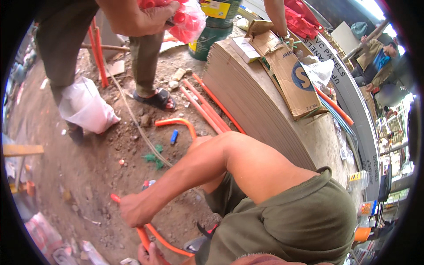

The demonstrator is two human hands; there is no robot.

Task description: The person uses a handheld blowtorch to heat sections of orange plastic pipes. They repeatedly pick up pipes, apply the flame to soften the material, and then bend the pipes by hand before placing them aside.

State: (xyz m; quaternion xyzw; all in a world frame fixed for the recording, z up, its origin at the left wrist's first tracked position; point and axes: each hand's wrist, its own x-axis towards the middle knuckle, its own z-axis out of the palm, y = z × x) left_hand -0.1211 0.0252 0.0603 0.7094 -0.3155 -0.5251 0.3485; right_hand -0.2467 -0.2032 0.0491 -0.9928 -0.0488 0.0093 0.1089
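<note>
My right hand (pixel 134 212) is closed around an orange plastic pipe (pixel 143 237); a short red-orange end (pixel 115 198) sticks out beyond my fist. Nearer the lower edge, my left hand (pixel 152 255), partly cut off by the frame, has its fingers around the lower stretch of that pipe. A curved orange length (pixel 170 247) runs from beneath my right hand toward a grey sandal (pixel 196 244); whether it belongs to the same pipe I cannot tell. Behind my right forearm, a small red, blue and silver object (pixel 149 184) is mostly hidden.
A bent orange pipe (pixel 176 121), a blue cylinder (pixel 174 136), green string (pixel 154 157) and straight orange pipes (pixel 205 106) lie on the dirt. Stacked boards (pixel 251 95) carry a cardboard box (pixel 287 75). A standing person's hand (pixel 150 20) holds a bag of red pieces (pixel 187 22).
</note>
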